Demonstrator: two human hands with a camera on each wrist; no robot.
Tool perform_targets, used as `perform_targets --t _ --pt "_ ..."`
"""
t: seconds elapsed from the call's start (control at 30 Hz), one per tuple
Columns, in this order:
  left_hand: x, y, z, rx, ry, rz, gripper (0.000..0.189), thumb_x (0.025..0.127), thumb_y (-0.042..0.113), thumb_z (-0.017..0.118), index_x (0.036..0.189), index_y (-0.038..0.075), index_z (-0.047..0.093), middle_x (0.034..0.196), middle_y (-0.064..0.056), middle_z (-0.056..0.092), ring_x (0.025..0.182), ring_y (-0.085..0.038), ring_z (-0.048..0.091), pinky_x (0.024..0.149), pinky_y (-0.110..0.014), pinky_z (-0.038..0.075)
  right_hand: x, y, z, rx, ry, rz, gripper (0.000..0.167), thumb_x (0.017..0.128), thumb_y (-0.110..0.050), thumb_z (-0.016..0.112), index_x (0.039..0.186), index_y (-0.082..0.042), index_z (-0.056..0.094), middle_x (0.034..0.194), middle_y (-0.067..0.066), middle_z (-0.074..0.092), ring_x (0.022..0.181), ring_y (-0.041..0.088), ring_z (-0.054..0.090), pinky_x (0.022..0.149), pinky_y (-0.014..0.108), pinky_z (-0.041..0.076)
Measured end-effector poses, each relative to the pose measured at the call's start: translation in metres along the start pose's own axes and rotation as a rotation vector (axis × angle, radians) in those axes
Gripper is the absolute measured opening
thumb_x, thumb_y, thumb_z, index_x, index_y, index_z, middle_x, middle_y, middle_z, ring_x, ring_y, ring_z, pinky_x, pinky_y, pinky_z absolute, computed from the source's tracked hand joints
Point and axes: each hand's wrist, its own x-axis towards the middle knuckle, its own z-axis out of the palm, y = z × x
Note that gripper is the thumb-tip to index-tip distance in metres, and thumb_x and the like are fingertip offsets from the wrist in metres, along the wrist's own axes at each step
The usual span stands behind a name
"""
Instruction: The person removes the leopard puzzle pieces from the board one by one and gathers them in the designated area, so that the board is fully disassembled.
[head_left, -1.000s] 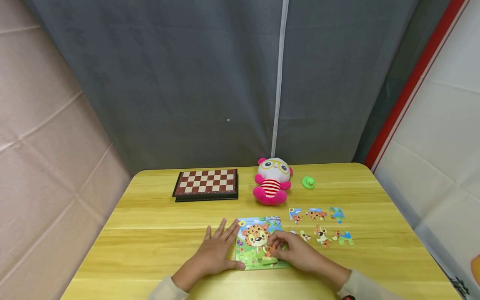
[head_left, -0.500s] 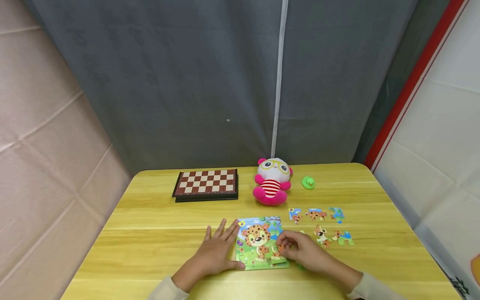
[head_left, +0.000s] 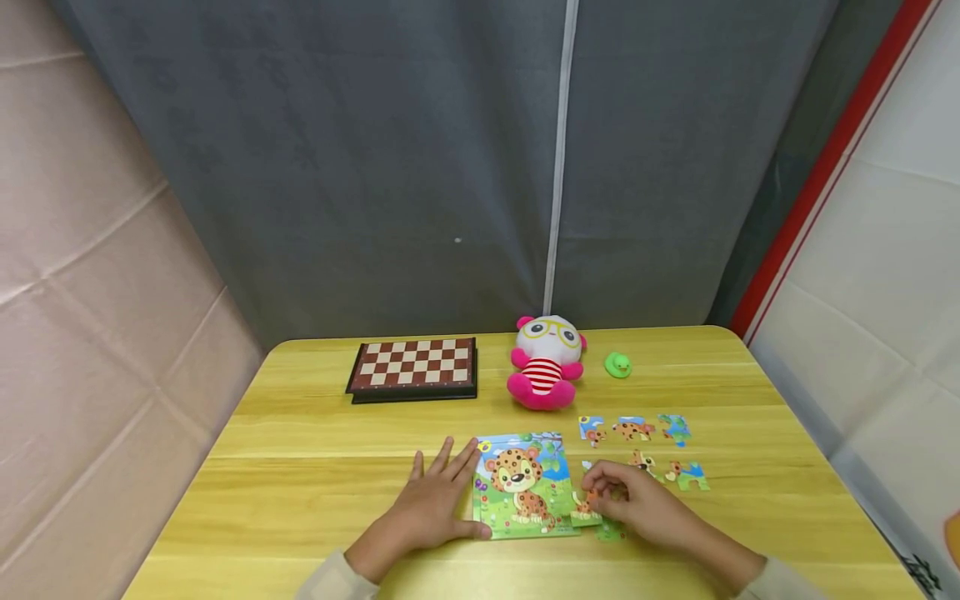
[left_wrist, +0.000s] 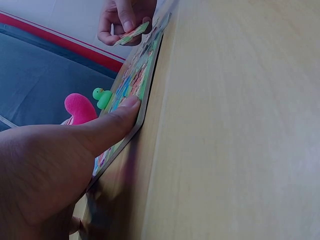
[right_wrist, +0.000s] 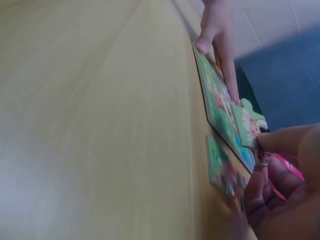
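Observation:
A square puzzle board (head_left: 519,471) with a spotted leopard cub picture lies near the front of the table. The left hand (head_left: 426,510) rests spread at the board's left side, and its thumb (left_wrist: 117,120) lies on the board's near edge in the left wrist view. Just past the board's right edge, the right hand (head_left: 637,507) pinches a green and orange puzzle piece (head_left: 586,510) between thumb and fingers. Held tilted, this piece (right_wrist: 248,124) shows striped paws in the right wrist view. Below it on the table is another green piece (right_wrist: 216,159), partly covered by the hand in the head view.
Several loose puzzle pieces (head_left: 632,429) lie in two rows to the right, the lower row (head_left: 692,477) partly behind the right hand. Farther back are a folded chessboard (head_left: 412,367), a pink and white panda plush (head_left: 545,367) and a green rubber duck (head_left: 617,365).
The right hand has carried the pinched puzzle piece rightward from over the board to beyond its right edge, uncovering the cub's body. The left hand has stayed in place.

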Motion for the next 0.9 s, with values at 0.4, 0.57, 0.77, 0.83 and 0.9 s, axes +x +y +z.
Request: perform_targets --t 0.4,0.57,0.77,0.83,0.9 --pt "0.0 0.0 -0.001 -0.007 -0.003 0.001 0.118 0.079 0.086 0.055 0.167 0.018 0.015 0.174 0.003 0.003 0.159 -0.036 0.002 0.119 -0.075 0.006 -0.021 0.013 -0.025 -0.029 0.033 0.013 0.016 0.101 -0.017 0.067 0.113 -0.007 0.066 0.1 0.005 0.065 0.087 0.011 0.059 0.071 0.026 0.052" --pt "0.0 0.0 -0.001 -0.005 -0.001 0.003 0.118 0.079 0.086 0.054 0.167 0.018 0.015 0.174 0.003 0.003 0.159 -0.036 0.002 0.119 -0.074 0.006 -0.03 0.02 -0.034 -0.037 0.043 0.0 0.015 0.1 -0.014 0.067 0.113 -0.006 0.066 0.095 0.004 0.065 0.082 0.011 0.058 0.066 0.027 0.05" --pt "0.0 0.001 -0.001 -0.006 0.0 0.003 0.118 0.079 0.087 0.053 0.167 0.018 0.015 0.174 0.003 0.003 0.159 -0.037 0.002 0.119 -0.075 0.006 -0.04 0.024 -0.041 -0.054 0.075 0.017 0.016 0.099 -0.014 0.068 0.112 -0.005 0.065 0.099 0.006 0.063 0.084 0.009 0.057 0.068 0.026 0.051" --pt "0.0 0.001 -0.001 -0.005 0.0 0.004 0.118 0.079 0.087 0.054 0.167 0.018 0.015 0.174 0.003 0.003 0.159 -0.037 0.002 0.119 -0.075 0.006 -0.043 0.025 -0.043 -0.069 0.087 0.017 0.015 0.099 -0.014 0.069 0.112 -0.006 0.066 0.099 0.006 0.062 0.084 0.009 0.057 0.068 0.026 0.05" --pt "0.0 0.001 -0.001 -0.003 -0.001 0.005 0.118 0.079 0.087 0.054 0.167 0.018 0.015 0.174 0.003 0.004 0.159 -0.037 0.002 0.119 -0.075 0.006 -0.047 0.026 -0.045 -0.08 0.094 0.017 0.014 0.099 -0.014 0.069 0.111 -0.007 0.065 0.101 0.006 0.062 0.083 0.01 0.056 0.066 0.026 0.05"
